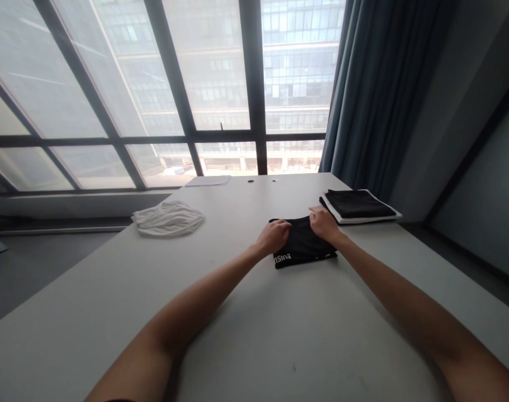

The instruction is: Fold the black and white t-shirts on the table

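Observation:
A folded black garment (pixel 303 247) with white lettering on its near edge lies on the white table (pixel 246 312), a little right of centre. My left hand (pixel 274 234) rests on its left end with the fingers curled onto the cloth. My right hand (pixel 323 222) grips its far right edge, fingers closed on the fabric. Both arms reach forward across the table.
A stack of folded black and white garments (pixel 357 205) sits to the right, close to the held piece. A crumpled white garment (pixel 168 218) lies at the table's left edge. A sheet of paper (pixel 208 181) lies at the far edge by the windows. A blue curtain (pixel 371 89) hangs at right.

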Demonstrator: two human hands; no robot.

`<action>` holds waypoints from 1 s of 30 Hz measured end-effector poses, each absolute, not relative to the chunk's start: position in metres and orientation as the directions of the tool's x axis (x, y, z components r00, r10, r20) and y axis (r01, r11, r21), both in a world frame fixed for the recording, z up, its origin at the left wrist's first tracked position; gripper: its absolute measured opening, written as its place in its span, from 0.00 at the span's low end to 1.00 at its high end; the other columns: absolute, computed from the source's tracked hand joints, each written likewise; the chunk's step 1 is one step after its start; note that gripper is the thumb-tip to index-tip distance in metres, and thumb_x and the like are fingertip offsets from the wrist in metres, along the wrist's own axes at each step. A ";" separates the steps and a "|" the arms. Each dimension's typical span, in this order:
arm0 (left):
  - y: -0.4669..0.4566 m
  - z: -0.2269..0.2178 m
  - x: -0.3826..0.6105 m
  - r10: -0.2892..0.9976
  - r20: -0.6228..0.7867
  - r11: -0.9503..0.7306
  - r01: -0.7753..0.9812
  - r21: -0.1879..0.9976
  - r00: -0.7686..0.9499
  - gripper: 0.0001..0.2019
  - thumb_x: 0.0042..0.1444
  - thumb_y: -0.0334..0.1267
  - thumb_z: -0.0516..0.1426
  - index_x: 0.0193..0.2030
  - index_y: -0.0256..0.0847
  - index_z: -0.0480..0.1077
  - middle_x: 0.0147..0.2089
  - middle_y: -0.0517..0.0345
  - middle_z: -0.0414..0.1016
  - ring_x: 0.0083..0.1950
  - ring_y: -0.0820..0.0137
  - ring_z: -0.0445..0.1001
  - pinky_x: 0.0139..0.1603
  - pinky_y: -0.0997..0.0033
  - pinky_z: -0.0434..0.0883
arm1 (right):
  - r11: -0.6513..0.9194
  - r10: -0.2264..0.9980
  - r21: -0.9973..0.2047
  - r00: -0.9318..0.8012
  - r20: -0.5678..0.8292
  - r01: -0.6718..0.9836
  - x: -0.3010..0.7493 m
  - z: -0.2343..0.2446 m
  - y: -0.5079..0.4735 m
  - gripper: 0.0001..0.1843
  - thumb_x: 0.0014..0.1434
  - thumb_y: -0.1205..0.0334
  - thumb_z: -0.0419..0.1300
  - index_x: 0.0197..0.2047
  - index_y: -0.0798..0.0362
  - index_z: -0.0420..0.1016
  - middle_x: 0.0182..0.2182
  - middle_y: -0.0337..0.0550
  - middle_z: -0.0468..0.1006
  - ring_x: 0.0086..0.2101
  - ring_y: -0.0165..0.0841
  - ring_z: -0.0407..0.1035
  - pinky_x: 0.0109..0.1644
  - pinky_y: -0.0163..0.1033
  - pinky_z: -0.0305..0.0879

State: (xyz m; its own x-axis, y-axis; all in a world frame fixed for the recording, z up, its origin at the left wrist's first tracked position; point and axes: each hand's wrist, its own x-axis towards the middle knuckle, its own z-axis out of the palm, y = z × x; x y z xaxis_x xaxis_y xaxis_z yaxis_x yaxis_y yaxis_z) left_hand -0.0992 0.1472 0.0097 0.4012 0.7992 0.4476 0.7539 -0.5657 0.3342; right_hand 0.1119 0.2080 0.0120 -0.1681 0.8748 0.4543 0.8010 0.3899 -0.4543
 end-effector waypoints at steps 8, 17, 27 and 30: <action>0.174 -0.028 -0.090 0.924 0.157 -0.376 0.902 0.215 0.348 0.29 0.69 0.49 0.45 0.72 0.35 0.55 0.75 0.38 0.49 0.76 0.49 0.45 0.71 0.38 0.39 | 0.383 0.923 -0.277 -0.349 0.165 0.881 0.094 -0.037 0.204 0.33 0.70 0.50 0.45 0.72 0.56 0.53 0.72 0.54 0.50 0.70 0.43 0.41 0.71 0.60 0.32; 0.164 -0.008 -0.081 0.904 0.135 -0.427 0.876 0.223 0.406 0.28 0.70 0.49 0.44 0.71 0.39 0.57 0.75 0.44 0.50 0.76 0.54 0.44 0.72 0.41 0.41 | 0.179 0.976 -0.352 -0.120 0.184 0.919 0.148 -0.023 0.228 0.32 0.71 0.53 0.39 0.71 0.62 0.55 0.72 0.56 0.49 0.70 0.43 0.41 0.72 0.55 0.39; 0.105 -0.019 -0.057 0.665 0.125 -0.746 0.651 0.141 0.736 0.33 0.70 0.58 0.42 0.74 0.41 0.50 0.77 0.43 0.41 0.77 0.53 0.38 0.73 0.43 0.42 | 0.462 0.887 -0.304 -0.440 0.141 0.833 0.113 -0.033 0.230 0.29 0.71 0.53 0.44 0.71 0.54 0.57 0.72 0.49 0.51 0.71 0.41 0.41 0.71 0.58 0.38; 0.096 -0.017 -0.064 0.618 0.111 -0.784 0.599 0.165 0.778 0.35 0.69 0.59 0.44 0.76 0.43 0.47 0.77 0.46 0.42 0.77 0.53 0.40 0.73 0.44 0.41 | 0.414 0.910 -0.313 -0.387 0.148 0.855 0.122 -0.041 0.237 0.29 0.72 0.51 0.43 0.72 0.51 0.56 0.72 0.49 0.49 0.71 0.41 0.40 0.71 0.59 0.39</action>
State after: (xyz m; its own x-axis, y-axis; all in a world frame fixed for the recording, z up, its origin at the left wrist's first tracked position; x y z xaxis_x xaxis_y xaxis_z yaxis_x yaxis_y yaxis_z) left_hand -0.0645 0.0962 -0.0167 0.7783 0.6180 0.1106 0.5988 -0.7837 0.1652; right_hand 0.1223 0.2366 -0.0408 -0.3866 0.9103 0.1482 0.8546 0.4140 -0.3134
